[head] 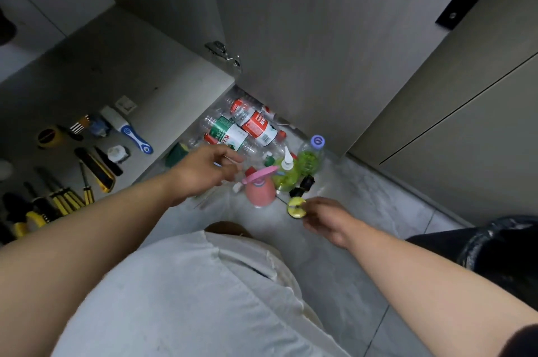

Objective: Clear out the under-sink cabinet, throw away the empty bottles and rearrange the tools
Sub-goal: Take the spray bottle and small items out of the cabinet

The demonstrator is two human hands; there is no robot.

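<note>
Several empty clear water bottles (250, 126) with red and green labels lie heaped on the floor by the open cabinet door (291, 36). In front of them stand a pink bottle (260, 190), a green dish-soap bottle (286, 171) and a green bottle with a purple cap (311, 154). My left hand (203, 170) hovers over the heap, fingers loosely curled, holding nothing I can see. My right hand (323, 218) pinches a small yellow and black round thing (296, 206). Tools (72, 182) with yellow and black handles lie on the cabinet floor (151, 71) at the left.
A blue and white brush (128, 129), a yellow tape roll (49, 136) and a green sponge (176, 154) are also in the cabinet. A black bin bag (500, 252) is at the right. My white-trousered knee (189, 298) fills the foreground. Grey floor tiles (364, 205) stretch to the right.
</note>
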